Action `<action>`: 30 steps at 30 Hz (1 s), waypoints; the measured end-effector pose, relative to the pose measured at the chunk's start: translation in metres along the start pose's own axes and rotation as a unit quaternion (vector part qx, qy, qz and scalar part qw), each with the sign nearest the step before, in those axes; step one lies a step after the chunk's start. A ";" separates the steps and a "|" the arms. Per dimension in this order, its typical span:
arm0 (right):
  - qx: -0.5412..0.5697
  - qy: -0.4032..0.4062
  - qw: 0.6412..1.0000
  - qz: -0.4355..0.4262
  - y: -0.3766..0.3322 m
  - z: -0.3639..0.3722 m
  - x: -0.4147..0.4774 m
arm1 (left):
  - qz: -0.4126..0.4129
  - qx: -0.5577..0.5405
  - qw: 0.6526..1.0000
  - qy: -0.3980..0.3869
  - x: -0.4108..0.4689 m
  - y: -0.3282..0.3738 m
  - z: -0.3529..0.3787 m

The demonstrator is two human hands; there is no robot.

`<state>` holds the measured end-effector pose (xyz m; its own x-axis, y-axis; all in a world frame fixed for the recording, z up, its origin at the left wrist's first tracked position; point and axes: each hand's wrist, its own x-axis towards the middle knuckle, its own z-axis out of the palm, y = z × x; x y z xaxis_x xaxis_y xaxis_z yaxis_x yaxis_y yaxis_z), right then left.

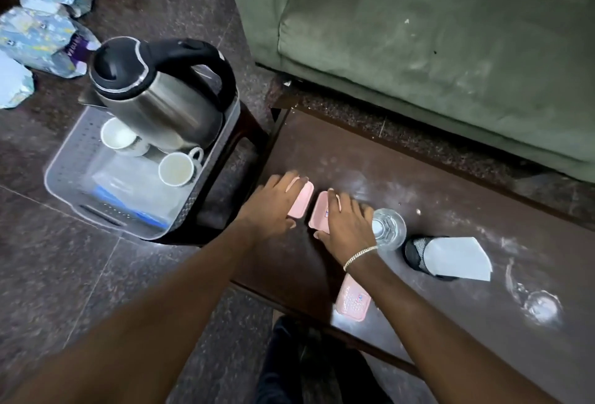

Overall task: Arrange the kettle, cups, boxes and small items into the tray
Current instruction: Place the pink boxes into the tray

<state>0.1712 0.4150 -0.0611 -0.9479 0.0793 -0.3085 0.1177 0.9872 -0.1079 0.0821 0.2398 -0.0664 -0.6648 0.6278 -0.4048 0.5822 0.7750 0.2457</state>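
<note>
A grey tray (61, 162) sits on a dark stool at the left. In it stand a steel kettle (161, 104) with a black lid and handle, two white cups (117, 133) (176, 169), and clear packets with blue print. On the dark table, my left hand (273, 200) lies over a pink box (304, 200) and my right hand (344, 223) lies over a second pink box (318, 210). Whether the fingers have closed around the boxes does not show. A third pink box (352, 302) rests near the table's front edge, under my right forearm.
A clear drinking glass (388, 228) stands just right of my right hand. A black mesh holder (418, 254) with white paper lies further right. A green sofa (434, 49) runs behind the table. Patterned packets (42, 36) lie on the floor at upper left.
</note>
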 end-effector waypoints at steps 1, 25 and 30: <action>-0.005 -0.007 1.000 -0.005 0.000 0.002 0.003 | -0.003 0.003 1.000 -0.009 0.004 0.001 0.002; 0.114 0.101 0.985 -0.080 -0.105 -0.097 -0.011 | -0.006 -0.015 0.994 0.110 -0.132 -0.080 -0.119; 0.215 0.058 0.966 -0.134 -0.182 -0.118 -0.006 | -0.074 -0.006 0.994 0.077 -0.185 -0.161 -0.148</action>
<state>0.1208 0.2508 0.0721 -0.9851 -0.1321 -0.1105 -0.0482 0.8274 -0.5595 0.0414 0.0095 0.0993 -0.8068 0.5098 -0.2988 0.4678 0.8600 0.2041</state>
